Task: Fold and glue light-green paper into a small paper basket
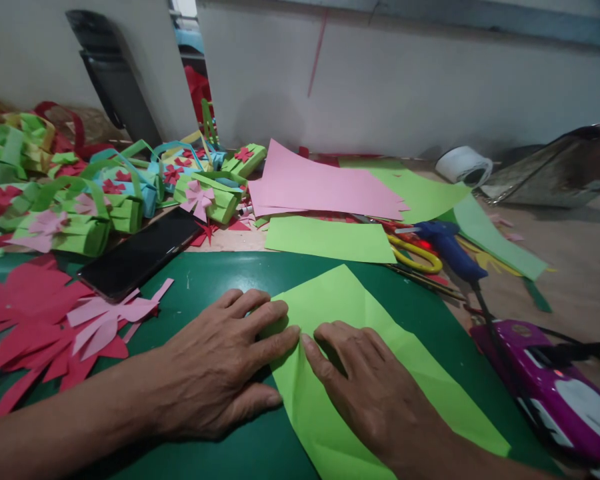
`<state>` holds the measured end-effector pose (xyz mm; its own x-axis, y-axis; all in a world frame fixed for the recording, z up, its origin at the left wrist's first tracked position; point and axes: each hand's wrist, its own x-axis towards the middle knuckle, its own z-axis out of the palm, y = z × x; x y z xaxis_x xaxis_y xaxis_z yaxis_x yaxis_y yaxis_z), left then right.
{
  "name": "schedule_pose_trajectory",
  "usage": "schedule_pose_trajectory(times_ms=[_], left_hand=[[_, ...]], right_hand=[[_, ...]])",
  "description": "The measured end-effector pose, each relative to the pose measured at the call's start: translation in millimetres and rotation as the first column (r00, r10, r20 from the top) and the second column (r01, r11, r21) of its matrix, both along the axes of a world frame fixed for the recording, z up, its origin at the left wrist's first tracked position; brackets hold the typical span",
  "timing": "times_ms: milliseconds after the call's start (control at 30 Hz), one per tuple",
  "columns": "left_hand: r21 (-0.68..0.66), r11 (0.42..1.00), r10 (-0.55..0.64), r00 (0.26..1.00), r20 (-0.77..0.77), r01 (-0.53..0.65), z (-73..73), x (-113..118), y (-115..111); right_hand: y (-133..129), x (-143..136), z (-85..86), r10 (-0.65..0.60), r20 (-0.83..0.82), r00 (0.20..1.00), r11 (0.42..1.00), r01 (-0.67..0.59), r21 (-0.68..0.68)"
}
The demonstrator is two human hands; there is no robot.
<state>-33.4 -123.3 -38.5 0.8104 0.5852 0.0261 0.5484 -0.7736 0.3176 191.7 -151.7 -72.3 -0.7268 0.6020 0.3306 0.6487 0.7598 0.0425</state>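
A sheet of light green paper lies slantwise on a green board, with creases running across it. At its left edge my left hand holds the paper, fingers bent onto it and thumb tip by the board. My right hand holds the sheet from above, its fingers curled and its thumb close to my left index fingertip. Between those two tips a small raised crease shows. Part of the sheet is hidden beneath my right hand and forearm.
Left of my hands lie red paper flowers, a pink paper flower and a phone. Behind are several small paper baskets and pink sheets. Rightward sit yellow-handled scissors, a blue glue gun and a purple device with cords.
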Motion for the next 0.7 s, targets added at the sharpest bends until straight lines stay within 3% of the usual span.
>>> schedule_pose_trajectory(times_ms=[367, 700], left_hand=[[-0.07, 0.997, 0.042, 0.999, -0.01, -0.043, 7.7, -0.6, 5.0], [-0.015, 0.997, 0.073, 0.991, 0.115, -0.072, -2.1, -1.6, 14.7]], right_hand=[[0.5, -1.7, 3.6, -0.01, -0.013, 1.0, 1.0, 0.009, -0.021], [2.2, 4.3, 3.0, -0.012, 0.022, 1.0, 1.0, 0.012, 0.004]])
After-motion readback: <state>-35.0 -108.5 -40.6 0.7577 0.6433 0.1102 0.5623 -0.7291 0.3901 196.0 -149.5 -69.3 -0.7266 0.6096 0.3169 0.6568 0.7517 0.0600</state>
